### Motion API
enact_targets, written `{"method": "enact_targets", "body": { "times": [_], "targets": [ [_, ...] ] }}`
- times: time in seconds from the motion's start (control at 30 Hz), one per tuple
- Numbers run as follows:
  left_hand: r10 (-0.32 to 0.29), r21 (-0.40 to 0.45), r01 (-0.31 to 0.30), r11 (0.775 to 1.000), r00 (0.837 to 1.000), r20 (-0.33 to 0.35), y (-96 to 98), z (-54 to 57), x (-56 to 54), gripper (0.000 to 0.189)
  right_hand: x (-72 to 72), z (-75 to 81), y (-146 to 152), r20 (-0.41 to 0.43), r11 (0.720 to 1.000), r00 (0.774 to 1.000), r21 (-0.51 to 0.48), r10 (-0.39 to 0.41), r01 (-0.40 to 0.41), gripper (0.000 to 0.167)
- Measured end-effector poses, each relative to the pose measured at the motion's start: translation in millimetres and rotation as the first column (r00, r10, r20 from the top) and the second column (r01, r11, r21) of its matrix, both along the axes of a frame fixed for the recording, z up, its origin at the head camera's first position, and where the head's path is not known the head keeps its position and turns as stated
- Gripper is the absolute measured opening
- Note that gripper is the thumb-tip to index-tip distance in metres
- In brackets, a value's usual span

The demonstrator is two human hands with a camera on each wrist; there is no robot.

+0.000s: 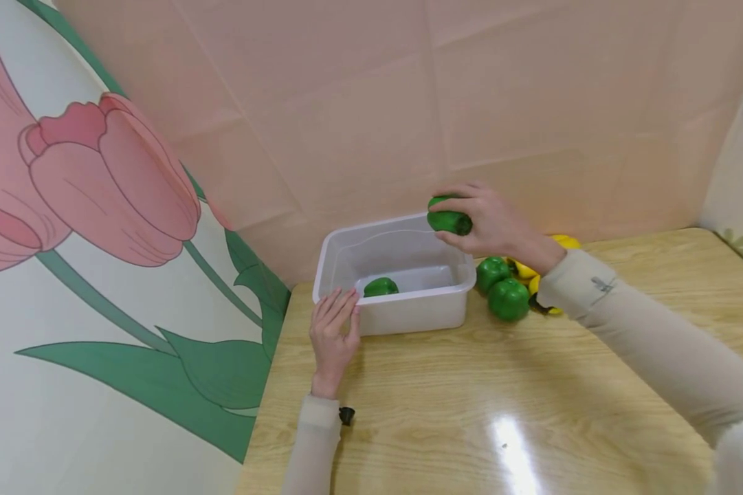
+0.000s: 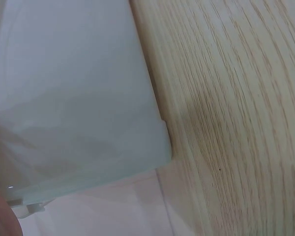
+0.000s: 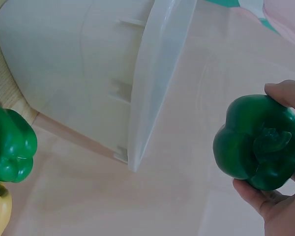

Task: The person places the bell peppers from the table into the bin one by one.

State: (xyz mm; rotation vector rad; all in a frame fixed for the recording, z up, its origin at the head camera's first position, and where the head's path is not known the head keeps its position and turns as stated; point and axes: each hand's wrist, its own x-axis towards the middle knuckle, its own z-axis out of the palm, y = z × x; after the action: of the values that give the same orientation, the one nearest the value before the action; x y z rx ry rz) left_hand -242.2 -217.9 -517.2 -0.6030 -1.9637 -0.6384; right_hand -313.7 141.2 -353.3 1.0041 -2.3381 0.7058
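Note:
My right hand grips a green bell pepper above the right part of a white plastic bin. In the right wrist view, thumb and fingers hold the pepper by its sides, its stem facing the camera. At the bin's front left corner, my left hand rests with its fingers extended against the rim. Another green bell pepper lies inside the bin, at the left. The left wrist view shows mostly the bin's outer wall.
Right of the bin, several green bell peppers and yellow ones lie together on the wooden table. A small black object is by the left wrist. A pink covered wall rises behind, a tulip mural at left.

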Motion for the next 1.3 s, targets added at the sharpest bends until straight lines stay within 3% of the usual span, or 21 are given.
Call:
{"method": "enact_targets", "body": {
  "times": [0.5,0.97,1.3],
  "targets": [
    [0.006,0.006,-0.006,1.000,1.000,0.012,1.6,1.4,1.0,0.026,-10.4,2.9,-14,0.082,0.998,0.997,0.065,-0.007,0.002,0.044],
    [0.006,0.003,-0.006,1.000,1.000,0.004,-0.6,0.0,0.0,0.025,-28.3,7.4,-32,0.053,0.992,0.998,0.112,0.044,-0.050,0.041],
    [0.006,0.001,-0.006,1.000,1.000,0.014,-0.7,0.9,-0.8,0.025,-39.4,5.7,-45,0.095,0.987,0.995,0.158,0.028,-0.042,0.043]
  ]
}}
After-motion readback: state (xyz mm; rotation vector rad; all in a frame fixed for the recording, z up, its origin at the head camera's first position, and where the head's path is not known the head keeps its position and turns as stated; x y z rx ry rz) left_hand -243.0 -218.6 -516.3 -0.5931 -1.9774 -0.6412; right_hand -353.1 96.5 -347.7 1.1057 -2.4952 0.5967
